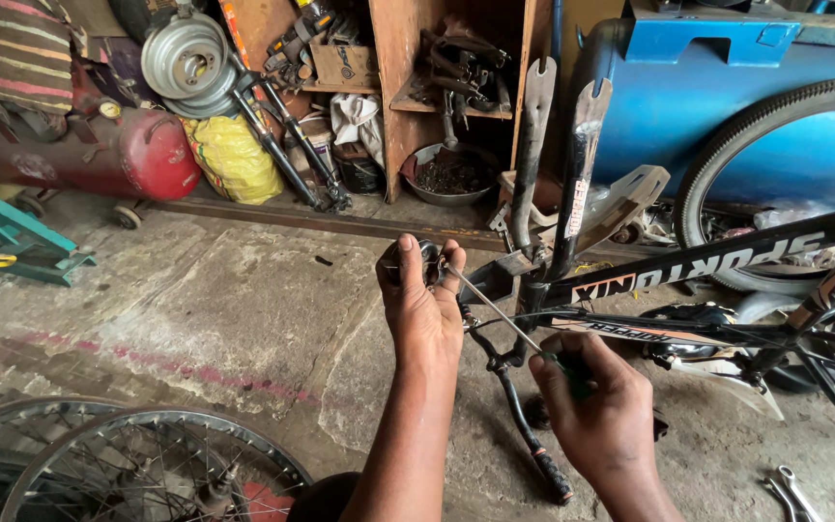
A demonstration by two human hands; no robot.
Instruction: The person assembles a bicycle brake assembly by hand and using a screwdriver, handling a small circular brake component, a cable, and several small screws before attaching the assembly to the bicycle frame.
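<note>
Both hands are busy: your left hand pinches a small round metal part while your right hand grips a screwdriver whose tip meets it at 3 o'clock. You look mid-adjustment; steady the part before turning.

Ahead of me: upturned bicycle, to the right.
Behind it: shelf and tank.
Far left: cylinder.
Near left: wheels on floor.
Near right: wrench.

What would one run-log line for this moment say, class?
left hand: holds small round metal part | right hand: grips screwdriver, tip at part | behind: upturned black bicycle | floor: spoked wheels
</note>
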